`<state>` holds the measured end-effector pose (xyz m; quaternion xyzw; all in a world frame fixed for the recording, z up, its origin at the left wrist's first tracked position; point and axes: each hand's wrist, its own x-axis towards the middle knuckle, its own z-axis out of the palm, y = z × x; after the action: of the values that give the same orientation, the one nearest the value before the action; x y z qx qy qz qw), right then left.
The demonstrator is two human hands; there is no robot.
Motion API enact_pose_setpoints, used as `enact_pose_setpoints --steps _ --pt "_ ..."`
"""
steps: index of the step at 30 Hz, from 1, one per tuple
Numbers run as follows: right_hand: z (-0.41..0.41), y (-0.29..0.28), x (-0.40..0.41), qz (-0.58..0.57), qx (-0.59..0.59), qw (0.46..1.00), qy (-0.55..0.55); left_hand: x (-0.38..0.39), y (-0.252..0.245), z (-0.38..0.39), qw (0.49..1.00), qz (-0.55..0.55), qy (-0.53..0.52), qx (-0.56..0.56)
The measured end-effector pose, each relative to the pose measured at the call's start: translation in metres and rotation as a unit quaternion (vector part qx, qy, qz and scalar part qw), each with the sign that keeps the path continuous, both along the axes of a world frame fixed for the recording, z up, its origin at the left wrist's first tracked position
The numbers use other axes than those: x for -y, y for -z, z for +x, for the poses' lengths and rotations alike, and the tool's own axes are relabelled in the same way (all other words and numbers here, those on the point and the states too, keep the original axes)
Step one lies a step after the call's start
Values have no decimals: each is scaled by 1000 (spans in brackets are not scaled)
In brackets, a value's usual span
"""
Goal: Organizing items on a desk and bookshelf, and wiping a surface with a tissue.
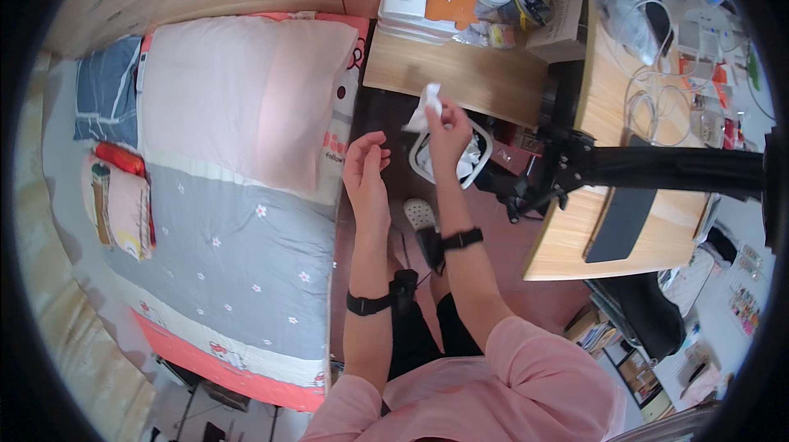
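Note:
A crumpled white tissue (424, 110) is pinched between the thumb and fingers of my right hand (449, 137). That hand is over a waste bin with a pale rim (489, 149), which holds crumpled white paper (471, 155). My left hand (367, 168) hovers near the edge of the bed, its fingers loosely curled and apart with nothing visible in them. My right hand and forearm cover part of the bin.
On my left is a bed with a grey flowered quilt (228, 245) and a pink pillow (228, 97). Ahead stands a low wooden cabinet (456, 72) carrying boxes. A black monitor arm (672, 171) spans the wooden desk (561, 245) on my right.

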<state>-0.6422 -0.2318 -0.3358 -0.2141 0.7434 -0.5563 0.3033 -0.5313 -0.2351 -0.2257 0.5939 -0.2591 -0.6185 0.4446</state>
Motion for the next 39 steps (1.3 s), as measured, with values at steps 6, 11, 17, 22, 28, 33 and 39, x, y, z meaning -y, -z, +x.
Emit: enact_pose_setpoints --steps 6,11,17,22,28,33,39 --pt "1 64 100 19 -171 983 -66 42 32 12 995 -4 54 -79" --pt "19 100 155 3 -315 943 -107 60 64 45 988 72 134 -31" --pt "-46 102 106 119 -121 985 32 85 79 86 980 99 172 33" --pt "-52 117 108 118 -382 916 19 81 81 36 976 126 169 -54" --pt "5 106 140 21 -512 840 -177 98 80 25 969 104 217 -60" --pt "-86 97 85 232 -388 888 81 120 88 38 967 145 208 -1" --pt "-25 103 127 79 -335 936 -75 108 95 1 971 146 184 -42"
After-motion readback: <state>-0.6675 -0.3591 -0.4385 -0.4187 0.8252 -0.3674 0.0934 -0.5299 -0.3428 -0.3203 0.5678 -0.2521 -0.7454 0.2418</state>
